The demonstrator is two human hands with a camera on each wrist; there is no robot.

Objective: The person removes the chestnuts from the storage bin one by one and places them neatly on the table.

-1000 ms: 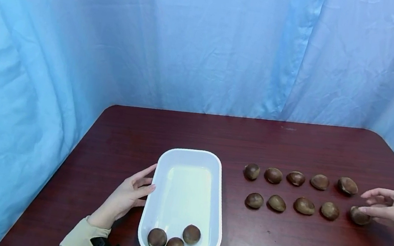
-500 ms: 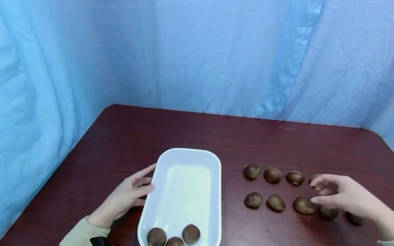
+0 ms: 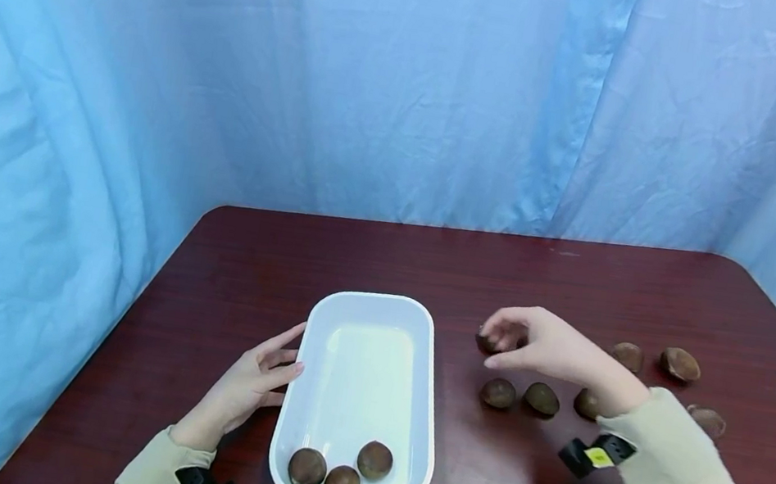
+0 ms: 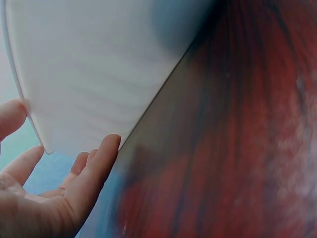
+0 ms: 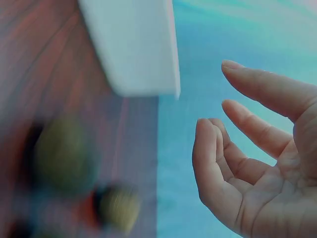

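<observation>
The right hand [image 3: 537, 346] hovers over the far-left chestnut [image 3: 489, 343] of the back row, its fingers loosely curved and grasping nothing, as the right wrist view confirms. The left hand [image 3: 248, 388] rests released, straight fingers against the side of the white tray [image 3: 434, 414], which holds three chestnuts [image 3: 341, 471]. More chestnuts lie in rows on the bench [image 3: 648, 295]. A hurried pinch could send the round nut rolling into its neighbours.
</observation>
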